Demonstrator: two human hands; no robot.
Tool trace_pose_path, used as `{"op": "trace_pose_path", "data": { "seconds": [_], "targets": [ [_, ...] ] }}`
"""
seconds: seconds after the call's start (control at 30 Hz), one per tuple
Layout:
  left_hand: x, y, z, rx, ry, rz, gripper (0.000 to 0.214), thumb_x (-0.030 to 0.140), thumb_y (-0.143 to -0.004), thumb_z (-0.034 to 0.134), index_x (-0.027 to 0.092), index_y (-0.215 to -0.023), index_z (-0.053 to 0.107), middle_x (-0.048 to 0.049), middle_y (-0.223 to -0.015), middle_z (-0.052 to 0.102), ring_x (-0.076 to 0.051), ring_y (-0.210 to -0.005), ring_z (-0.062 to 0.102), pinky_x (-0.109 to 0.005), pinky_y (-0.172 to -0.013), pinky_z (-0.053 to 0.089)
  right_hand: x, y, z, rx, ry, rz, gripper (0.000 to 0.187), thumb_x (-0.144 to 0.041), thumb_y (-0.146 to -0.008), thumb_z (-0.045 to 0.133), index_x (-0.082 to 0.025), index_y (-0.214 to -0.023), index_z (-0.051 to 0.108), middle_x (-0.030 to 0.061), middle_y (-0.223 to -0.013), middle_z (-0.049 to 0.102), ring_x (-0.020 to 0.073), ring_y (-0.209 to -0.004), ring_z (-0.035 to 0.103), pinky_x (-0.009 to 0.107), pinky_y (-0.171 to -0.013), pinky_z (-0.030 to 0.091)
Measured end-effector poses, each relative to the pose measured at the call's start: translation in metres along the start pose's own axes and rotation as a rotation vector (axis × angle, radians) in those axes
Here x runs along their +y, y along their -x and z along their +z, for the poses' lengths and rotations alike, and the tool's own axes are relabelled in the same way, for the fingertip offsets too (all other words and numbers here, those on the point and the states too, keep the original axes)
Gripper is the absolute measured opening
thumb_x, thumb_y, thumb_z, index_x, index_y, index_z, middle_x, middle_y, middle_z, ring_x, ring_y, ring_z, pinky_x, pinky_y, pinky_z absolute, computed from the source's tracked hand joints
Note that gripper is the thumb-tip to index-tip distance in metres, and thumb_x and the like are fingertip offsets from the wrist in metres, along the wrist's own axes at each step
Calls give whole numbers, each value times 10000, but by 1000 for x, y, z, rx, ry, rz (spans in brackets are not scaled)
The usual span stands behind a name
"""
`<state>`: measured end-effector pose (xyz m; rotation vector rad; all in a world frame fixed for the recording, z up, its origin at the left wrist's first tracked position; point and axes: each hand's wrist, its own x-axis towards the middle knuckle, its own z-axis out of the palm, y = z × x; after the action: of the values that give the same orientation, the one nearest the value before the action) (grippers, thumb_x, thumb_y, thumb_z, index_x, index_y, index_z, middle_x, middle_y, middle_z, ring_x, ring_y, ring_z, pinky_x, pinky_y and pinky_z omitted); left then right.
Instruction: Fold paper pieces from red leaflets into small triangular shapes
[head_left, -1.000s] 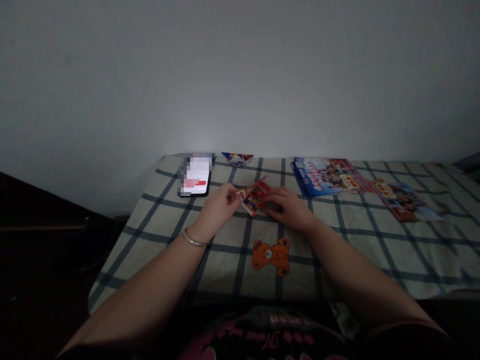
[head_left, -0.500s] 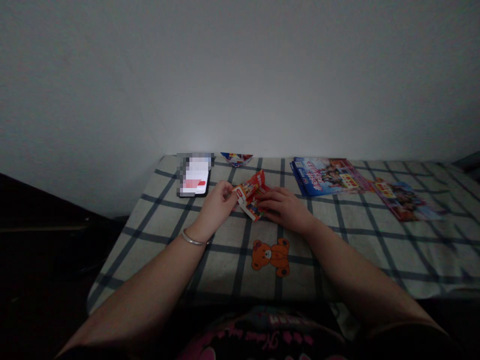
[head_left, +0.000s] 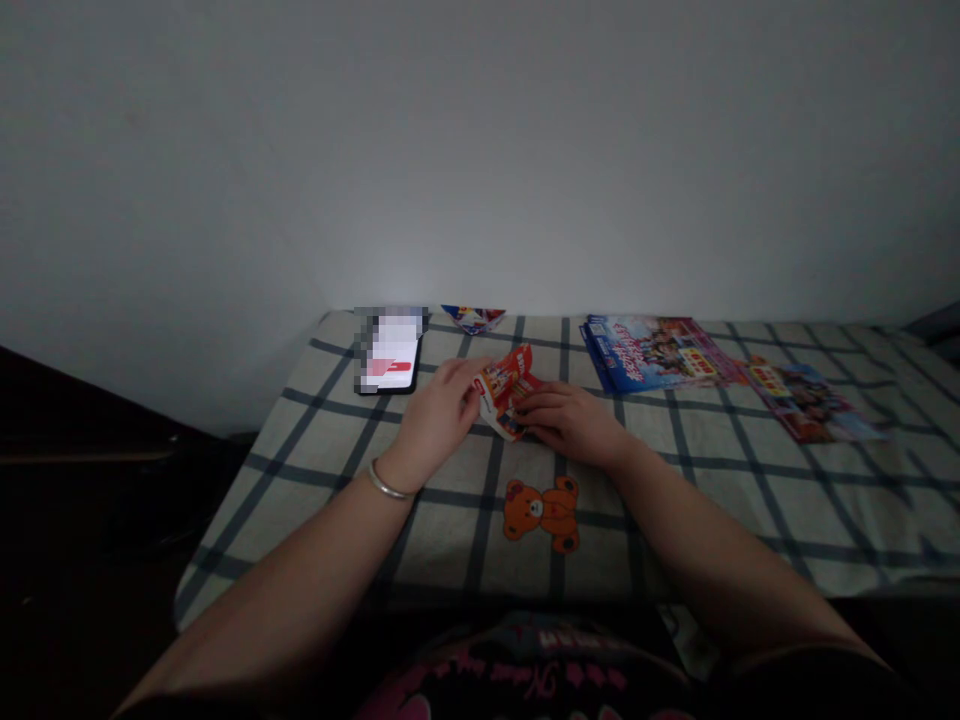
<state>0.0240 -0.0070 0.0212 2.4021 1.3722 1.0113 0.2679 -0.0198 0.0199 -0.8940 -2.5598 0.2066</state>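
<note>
Between my hands is a folded, printed paper flyer [head_left: 504, 385], orange and red with white edges, raised and creased above the cloth. My left hand [head_left: 442, 405], with a silver bangle at its wrist, pinches the flyer's left edge between thumb and fingers. My right hand [head_left: 571, 420] is closed on its right side, the fingers curled over the paper. Part of the flyer is hidden behind the fingers of both hands.
A checked tablecloth [head_left: 442, 520] with a printed bear [head_left: 541, 512] covers the table. A lit phone [head_left: 394, 350] lies at the back left, beside a folded blue paper piece [head_left: 475, 319]. To the right are a stack of flyers [head_left: 645, 352] and another flyer [head_left: 810, 400]. A wall [head_left: 480, 160] stands behind.
My left hand has shifted slightly right and further over the flyer's left edge. The paper is bent a little differently and sits slightly further right. My right hand has barely moved.
</note>
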Motion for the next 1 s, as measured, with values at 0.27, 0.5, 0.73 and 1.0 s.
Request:
{"op": "trace_pose_path", "data": {
  "seconds": [0.27, 0.5, 0.73, 1.0],
  "targets": [
    [5, 0, -1, -45, -63, 90, 386, 182, -925, 535, 236, -1306, 564, -84, -1281, 574, -233, -1146, 596, -383, -959, 526, 1, 4, -9, 32, -17, 37, 161, -141, -835, 594, -235, -889, 713, 43, -1089, 742, 218, -1050, 675, 440, -1020, 488],
    [11, 0, -5, -161, -61, -125, 383, 247, -916, 584, 230, -1299, 569, -47, -1027, 719, -204, -824, 686, -301, -716, 523, 1, 5, -13, -33, -37, -8, 155, -268, -794, 686, -220, -941, 689, 72, -1177, 705, 254, -1101, 644, 454, -993, 486],
    [12, -3, -6, -169, -103, -197, 375, 217, -886, 602, 201, -1260, 584, -69, -1026, 717, -226, -896, 679, -313, -755, 501, 2, 5, -8, -21, -38, -54, 522, -419, -801, 722, -234, -1277, 612, 85, -1327, 623, 280, -1260, 539, 499, -1083, 402],
    [0, -2, 0, -156, -34, -165, 359, 204, -886, 568, 186, -1243, 587, -70, -1032, 715, -216, -873, 677, -314, -749, 510, 5, 5, -6, 25, 8, -56, 318, -298, -894, 623, -259, -1203, 687, 67, -1291, 656, 260, -1256, 551, 476, -1066, 434]
  ]
}}
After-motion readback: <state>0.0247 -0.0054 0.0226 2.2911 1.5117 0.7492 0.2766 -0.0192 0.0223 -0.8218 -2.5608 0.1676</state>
